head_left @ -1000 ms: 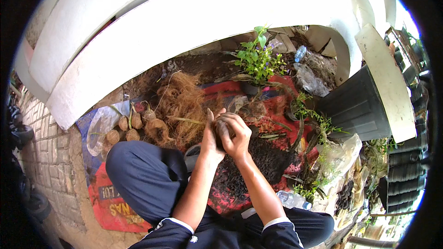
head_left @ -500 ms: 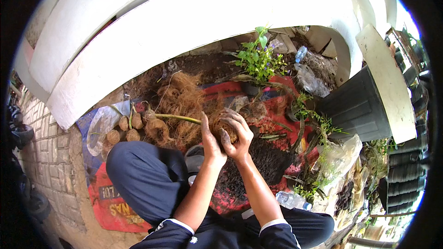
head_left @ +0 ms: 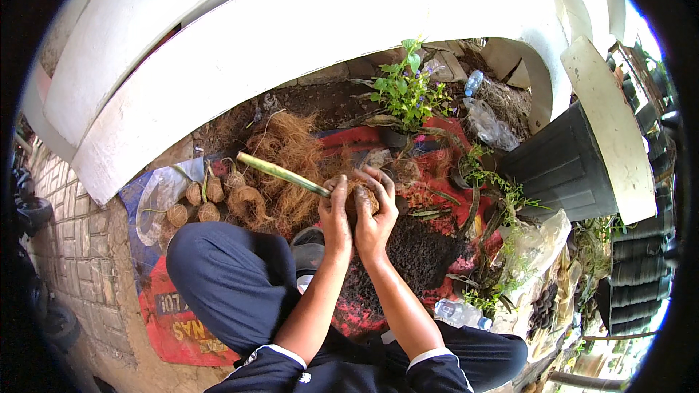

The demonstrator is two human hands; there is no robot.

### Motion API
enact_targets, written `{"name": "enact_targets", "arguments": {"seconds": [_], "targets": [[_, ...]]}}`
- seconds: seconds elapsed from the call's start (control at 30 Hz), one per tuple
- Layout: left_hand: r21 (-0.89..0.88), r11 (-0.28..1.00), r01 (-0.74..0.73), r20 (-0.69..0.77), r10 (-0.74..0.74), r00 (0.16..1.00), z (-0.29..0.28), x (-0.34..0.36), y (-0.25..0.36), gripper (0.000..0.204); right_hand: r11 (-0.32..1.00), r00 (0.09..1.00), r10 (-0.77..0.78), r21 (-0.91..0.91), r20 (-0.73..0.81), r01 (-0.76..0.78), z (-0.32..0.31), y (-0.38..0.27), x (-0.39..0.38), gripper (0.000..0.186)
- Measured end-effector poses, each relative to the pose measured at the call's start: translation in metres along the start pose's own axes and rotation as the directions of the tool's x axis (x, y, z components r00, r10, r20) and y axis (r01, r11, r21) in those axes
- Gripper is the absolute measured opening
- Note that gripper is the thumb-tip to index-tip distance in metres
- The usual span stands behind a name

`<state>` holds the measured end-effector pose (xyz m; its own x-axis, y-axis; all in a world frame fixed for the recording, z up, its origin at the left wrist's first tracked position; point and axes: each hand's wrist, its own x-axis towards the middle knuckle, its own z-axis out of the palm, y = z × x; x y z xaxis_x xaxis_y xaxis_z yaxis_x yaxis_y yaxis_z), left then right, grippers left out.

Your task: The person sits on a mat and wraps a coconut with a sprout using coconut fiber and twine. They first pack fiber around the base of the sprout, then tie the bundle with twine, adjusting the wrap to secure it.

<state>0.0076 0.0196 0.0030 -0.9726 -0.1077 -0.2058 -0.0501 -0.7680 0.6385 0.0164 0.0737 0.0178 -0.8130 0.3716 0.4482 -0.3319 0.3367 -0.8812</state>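
Both hands cup a coconut-fibre ball over the soil pile — left hand and right hand closed round it, green stalk jutting left. Light, crumbly, probably best cradled underneath, not squeezed.

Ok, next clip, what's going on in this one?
A person sits on the ground, both hands together around a brown fibrous ball of coconut husk. The left hand and right hand press it from either side, and a long green stalk sticks out of it toward the left. A loose heap of brown coconut fibre lies just beyond, several finished husk balls sit at the left, and a pile of dark soil lies on the red printed sheet.
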Motion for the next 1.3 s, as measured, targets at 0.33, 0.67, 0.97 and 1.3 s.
{"name": "enact_targets", "arguments": {"seconds": [0.33, 0.67, 0.97, 1.3], "targets": [[-0.035, 0.997, -0.069, -0.04, 0.067, 0.997, 0.005, -0.006, 0.0, 0.003, 0.937, 0.999, 0.044, 0.346, 0.003, -0.042, -0.001, 0.002, -0.002, 0.018], [0.247, 0.962, -0.117, 0.051, 0.108, 0.993, 0.004, -0.008, 0.004, 0.024, 0.925, 0.971, 0.171, 0.312, 0.168, -0.217, -0.005, 0.007, 0.006, 0.045], [-0.261, 0.84, 0.476, 0.198, -0.436, 0.878, -0.019, 0.006, 0.0, 0.047, 0.844, 0.833, -0.489, -0.099, 0.258, 0.527, -0.02, 0.012, 0.019, 0.021], [-0.007, 1.0, -0.011, 0.197, 0.012, 0.98, -0.02, 0.013, -0.018, 0.057, 0.84, 0.921, 0.39, 0.403, 0.018, -0.363, 0.0, 0.023, -0.01, 0.022]]}}
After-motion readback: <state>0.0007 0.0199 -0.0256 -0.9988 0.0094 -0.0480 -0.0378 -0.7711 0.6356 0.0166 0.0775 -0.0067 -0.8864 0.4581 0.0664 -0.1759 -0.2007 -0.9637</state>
